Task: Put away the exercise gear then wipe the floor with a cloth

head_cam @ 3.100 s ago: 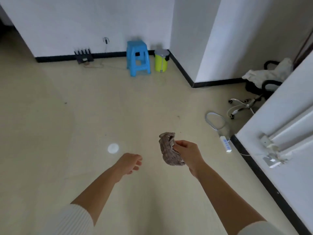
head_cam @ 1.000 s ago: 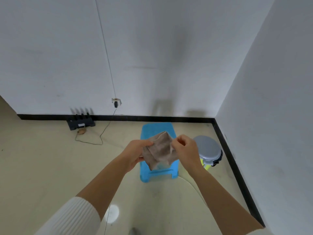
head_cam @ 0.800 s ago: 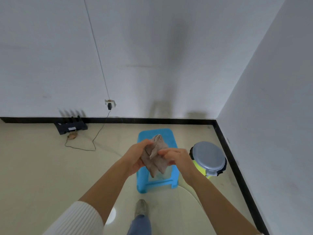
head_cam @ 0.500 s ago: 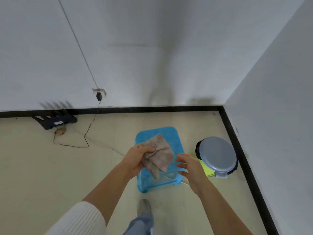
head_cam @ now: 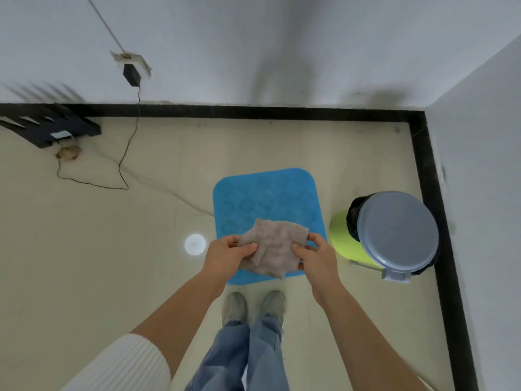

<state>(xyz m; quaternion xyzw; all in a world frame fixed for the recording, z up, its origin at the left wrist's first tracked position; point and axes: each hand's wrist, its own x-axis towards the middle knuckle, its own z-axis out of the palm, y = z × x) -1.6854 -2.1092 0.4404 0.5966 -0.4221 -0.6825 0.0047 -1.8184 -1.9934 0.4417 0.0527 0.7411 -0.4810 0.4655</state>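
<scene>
A small grey-brown cloth (head_cam: pixel 273 246) is stretched between both my hands, just above the near part of a blue plastic stool (head_cam: pixel 265 196). My left hand (head_cam: pixel 229 253) pinches the cloth's left edge. The right edge is gripped by my right hand (head_cam: pixel 317 256). I look almost straight down, with my two shoes (head_cam: pixel 253 306) on the beige floor right in front of the stool.
A lime-green bin with a grey lid (head_cam: pixel 394 232) stands to the right of the stool, in the room's corner. A black router (head_cam: pixel 48 127) lies by the wall at the far left, its thin cable (head_cam: pixel 124 153) running up to a wall socket. Black skirting (head_cam: pixel 434 193) edges the floor.
I walked across the room to the stool in the corner. My right hand had let go of the cloth half a second ago; now it holds the right edge again.
</scene>
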